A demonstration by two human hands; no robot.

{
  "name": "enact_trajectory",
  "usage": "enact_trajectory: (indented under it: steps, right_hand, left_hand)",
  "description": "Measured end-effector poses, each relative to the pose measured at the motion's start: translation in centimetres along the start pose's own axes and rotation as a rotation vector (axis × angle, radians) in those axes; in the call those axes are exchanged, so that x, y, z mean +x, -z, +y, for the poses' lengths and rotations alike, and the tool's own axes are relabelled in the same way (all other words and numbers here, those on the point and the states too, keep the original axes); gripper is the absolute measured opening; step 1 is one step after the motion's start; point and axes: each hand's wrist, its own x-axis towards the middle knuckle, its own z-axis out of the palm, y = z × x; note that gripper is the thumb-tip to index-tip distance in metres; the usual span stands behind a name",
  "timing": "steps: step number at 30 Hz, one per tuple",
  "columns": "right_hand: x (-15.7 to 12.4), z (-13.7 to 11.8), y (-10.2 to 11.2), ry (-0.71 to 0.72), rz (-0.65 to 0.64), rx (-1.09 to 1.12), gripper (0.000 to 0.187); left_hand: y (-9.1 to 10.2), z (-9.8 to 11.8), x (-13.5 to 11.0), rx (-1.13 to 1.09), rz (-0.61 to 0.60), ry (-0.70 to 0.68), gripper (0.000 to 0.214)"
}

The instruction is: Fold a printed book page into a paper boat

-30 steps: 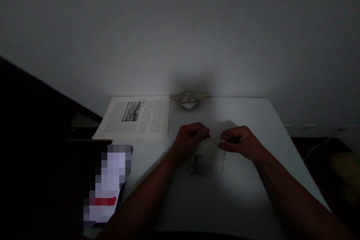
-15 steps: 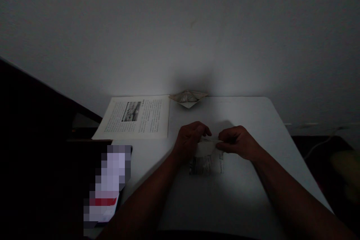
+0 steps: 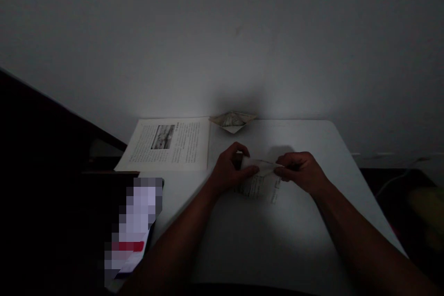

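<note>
A folded sheet of printed paper (image 3: 258, 182) is held between my two hands above the white table. At its left side my left hand (image 3: 233, 169) grips it, the thumb lying across the front and the fingers behind. My right hand (image 3: 299, 169) pinches its upper right corner between thumb and fingertips. The top part of the sheet shows a pale blank flap, and dark print covers the lower part. A folded paper boat (image 3: 233, 122) made of printed paper stands beyond my hands, close to the wall.
Printed pages (image 3: 163, 145) with a picture lie at the table's back left. A phone (image 3: 138, 226), its screen blurred out, rests at the left edge. The white table (image 3: 312, 134) meets a grey wall (image 3: 222, 46). A pale cable (image 3: 395, 178) runs at the right, beyond the table.
The paper has been lifted and tilted upward a little. My left thumb now lies across its front, and my right hand has shifted slightly right, still pinching the corner.
</note>
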Motion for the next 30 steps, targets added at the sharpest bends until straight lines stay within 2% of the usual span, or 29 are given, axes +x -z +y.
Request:
enact_trajectory:
  steps: [5, 7, 10, 14, 25, 30]
  right_hand:
    - [0.1, 0.0, -0.2, 0.108, 0.122, -0.035, 0.027]
    - [0.2, -0.1, -0.3, 0.117, 0.142, -0.044, 0.026]
    - [0.3, -0.3, -0.4, 0.112, 0.13, -0.044, 0.025]
    - [0.5, -0.3, -0.4, 0.114, 0.138, -0.022, 0.023]
    - [0.4, 0.7, 0.4, 0.119, 0.101, 0.028, 0.021]
    - [0.5, 0.4, 0.2, 0.107, 0.112, 0.012, 0.023]
  left_hand:
    - [-0.2, 0.2, 0.5, -0.074, 0.22, 0.027, 0.051]
    - [-0.3, 0.2, 0.7, -0.087, 0.258, 0.062, 0.049]
    - [-0.3, 0.0, 0.7, -0.166, 0.242, 0.128, 0.036]
    - [-0.4, -0.1, 0.6, -0.183, 0.258, 0.095, 0.023]
    - [-0.1, -0.2, 0.6, 0.047, 0.277, -0.004, 0.022]
    - [-0.1, -0.1, 0.4, 0.055, 0.328, -0.015, 0.022]
